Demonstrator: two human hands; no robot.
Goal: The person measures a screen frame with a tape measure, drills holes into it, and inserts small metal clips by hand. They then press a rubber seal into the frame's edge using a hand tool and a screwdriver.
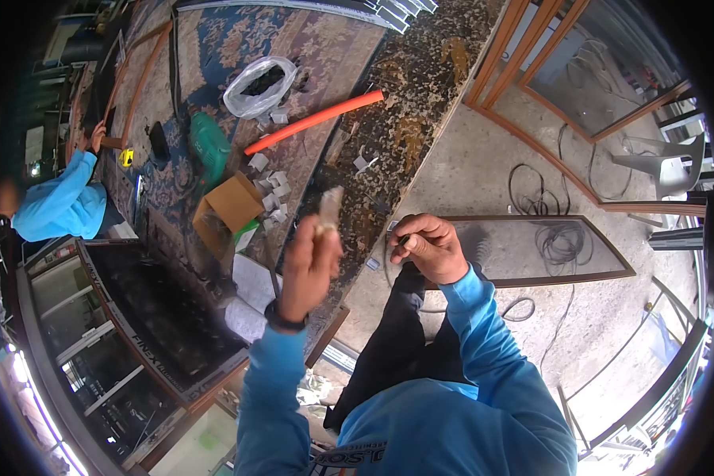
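My left hand (309, 270), smeared by motion and with a dark band at the wrist, is raised over the table edge. Its fingers are closed on a pale, translucent piece (331, 206), too blurred to name. To the right, my right hand (435, 247) pinches a small dark piece (404, 240) between thumb and fingertips; its kind is hard to make out. The hands are apart. Beyond my left hand, several small grey-white blocks (276, 184) lie beside an open cardboard box (234, 202) on the carpet-covered table (309, 55).
An orange tube (313, 121), a clear plastic bag (260, 87), a green power tool (208, 147) and a yellow tape measure (127, 157) lie on the table. A co-worker in a blue sleeve (63, 190) stands at left. Framed panels (523, 250) and cables (535, 190) occupy the floor at right.
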